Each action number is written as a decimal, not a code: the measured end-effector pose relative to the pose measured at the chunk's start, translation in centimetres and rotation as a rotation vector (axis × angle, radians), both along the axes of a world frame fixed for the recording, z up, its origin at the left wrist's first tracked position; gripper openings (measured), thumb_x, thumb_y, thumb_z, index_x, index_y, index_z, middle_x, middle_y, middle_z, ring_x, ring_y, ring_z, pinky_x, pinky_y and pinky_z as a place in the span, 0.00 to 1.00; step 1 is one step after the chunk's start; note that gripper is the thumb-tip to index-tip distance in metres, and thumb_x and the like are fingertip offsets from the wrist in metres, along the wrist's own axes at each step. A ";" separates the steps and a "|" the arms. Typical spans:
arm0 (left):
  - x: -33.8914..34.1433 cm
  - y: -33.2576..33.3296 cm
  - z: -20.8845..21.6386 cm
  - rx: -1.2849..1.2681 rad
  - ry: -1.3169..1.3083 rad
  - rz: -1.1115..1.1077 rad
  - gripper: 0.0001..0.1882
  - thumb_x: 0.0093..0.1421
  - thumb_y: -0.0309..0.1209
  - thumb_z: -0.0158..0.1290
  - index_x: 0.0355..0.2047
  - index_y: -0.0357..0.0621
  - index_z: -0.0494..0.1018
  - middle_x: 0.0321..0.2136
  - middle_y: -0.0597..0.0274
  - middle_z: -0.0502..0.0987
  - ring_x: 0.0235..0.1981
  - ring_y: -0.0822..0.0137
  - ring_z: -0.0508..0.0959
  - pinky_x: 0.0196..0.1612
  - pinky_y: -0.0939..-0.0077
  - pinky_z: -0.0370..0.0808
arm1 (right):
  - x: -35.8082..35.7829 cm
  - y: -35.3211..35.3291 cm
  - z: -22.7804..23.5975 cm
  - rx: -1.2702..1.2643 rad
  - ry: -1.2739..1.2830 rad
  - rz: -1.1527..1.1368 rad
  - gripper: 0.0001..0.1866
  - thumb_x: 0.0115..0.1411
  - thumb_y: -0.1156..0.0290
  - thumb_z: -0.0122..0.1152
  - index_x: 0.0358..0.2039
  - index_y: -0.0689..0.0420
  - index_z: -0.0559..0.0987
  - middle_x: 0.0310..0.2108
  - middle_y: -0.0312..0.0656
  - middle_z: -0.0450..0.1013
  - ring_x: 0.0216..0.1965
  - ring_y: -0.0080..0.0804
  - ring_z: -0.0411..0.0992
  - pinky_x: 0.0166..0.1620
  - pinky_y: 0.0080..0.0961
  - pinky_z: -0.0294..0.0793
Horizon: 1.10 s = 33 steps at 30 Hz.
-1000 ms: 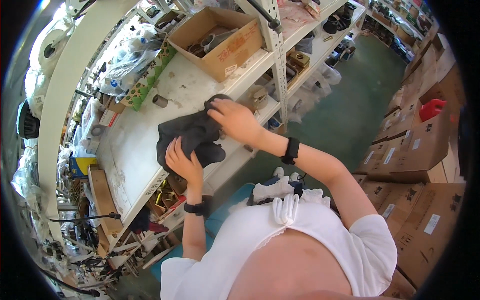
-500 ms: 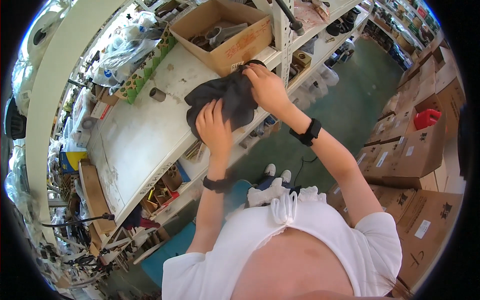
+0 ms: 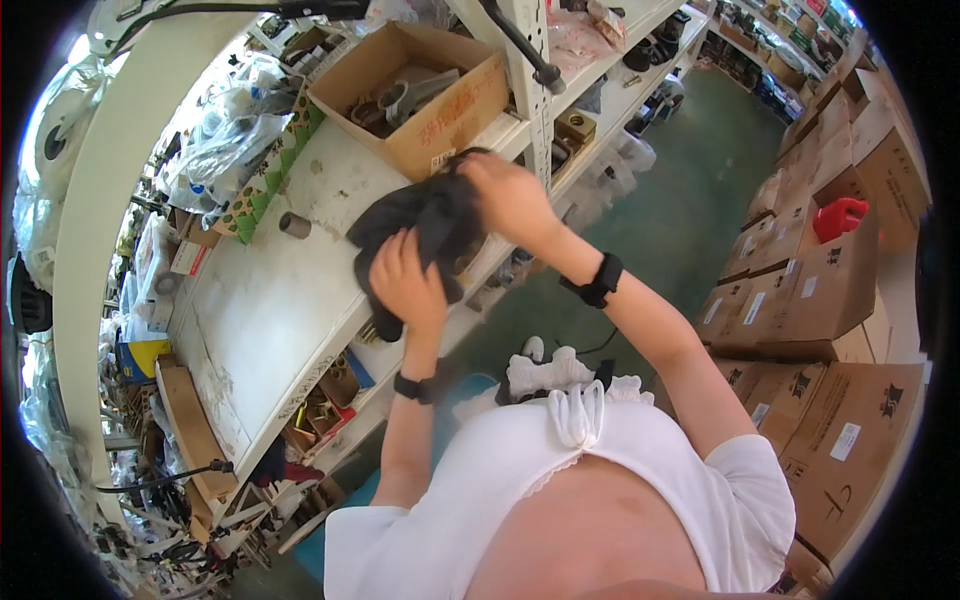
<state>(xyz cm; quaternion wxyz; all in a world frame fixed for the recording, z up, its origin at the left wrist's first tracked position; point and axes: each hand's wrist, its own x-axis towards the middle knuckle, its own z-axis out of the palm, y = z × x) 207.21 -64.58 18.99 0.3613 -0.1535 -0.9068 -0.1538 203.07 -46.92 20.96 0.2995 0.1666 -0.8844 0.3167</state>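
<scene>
A crumpled black cloth point(image 3: 437, 213) lies over the front edge of the white shelf point(image 3: 262, 305), and its lower end hangs past the edge. My left hand point(image 3: 408, 283) is bent over the near part of the cloth, gripping it with the thumb partly hidden. At the cloth's far right corner my right hand point(image 3: 512, 203) pinches the fabric; its fingertips are slightly blurred. Just behind the cloth stands an open cardboard box point(image 3: 440, 128) with grey metal parts point(image 3: 397, 103) in it. Black bands circle both my wrists.
A short metal tube point(image 3: 294, 225) stands on the shelf to the left, near plastic-wrapped goods point(image 3: 225, 140). A white upright post point(image 3: 535, 110) rises beside the box. Stacked cartons point(image 3: 795, 300) and a red container point(image 3: 840, 219) line the right side of the aisle.
The view has shifted a little. Both hands still hold the black cloth, which has changed its folds and now hangs lower over the shelf edge. My right fingers have curled in more.
</scene>
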 end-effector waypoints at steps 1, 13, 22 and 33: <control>-0.6 1.1 -0.1 0.001 -0.022 -0.016 0.24 0.41 0.29 0.53 0.43 0.46 0.68 0.43 0.62 0.68 0.46 0.58 0.66 0.49 0.63 0.59 | -0.6 1.0 -0.3 0.012 0.052 -0.055 0.18 0.40 0.79 0.53 0.36 0.58 0.69 0.41 0.47 0.69 0.44 0.45 0.66 0.44 0.32 0.68; -0.8 1.3 0.1 -0.001 -0.072 -0.182 0.17 0.50 0.28 0.46 0.41 0.39 0.68 0.44 0.58 0.69 0.47 0.56 0.65 0.51 0.63 0.58 | 1.1 -0.3 -0.2 0.084 0.048 -0.072 0.21 0.38 0.80 0.54 0.38 0.60 0.70 0.46 0.48 0.66 0.50 0.44 0.63 0.50 0.32 0.65; -3.0 3.3 -1.4 0.075 0.111 -0.195 0.14 0.53 0.35 0.44 0.36 0.42 0.72 0.38 0.63 0.72 0.41 0.60 0.69 0.46 0.65 0.61 | 2.9 0.1 -1.9 -0.034 -0.044 -0.170 0.23 0.39 0.78 0.58 0.40 0.58 0.67 0.44 0.46 0.66 0.45 0.43 0.65 0.43 0.34 0.68; -4.5 7.6 -3.9 0.025 -0.222 -0.577 0.20 0.45 0.24 0.45 0.42 0.46 0.70 0.42 0.63 0.70 0.44 0.57 0.67 0.48 0.65 0.59 | 7.7 6.4 -7.4 -0.230 -0.590 -0.347 0.18 0.49 0.71 0.51 0.43 0.57 0.66 0.24 0.52 0.70 0.28 0.52 0.69 0.31 0.42 0.67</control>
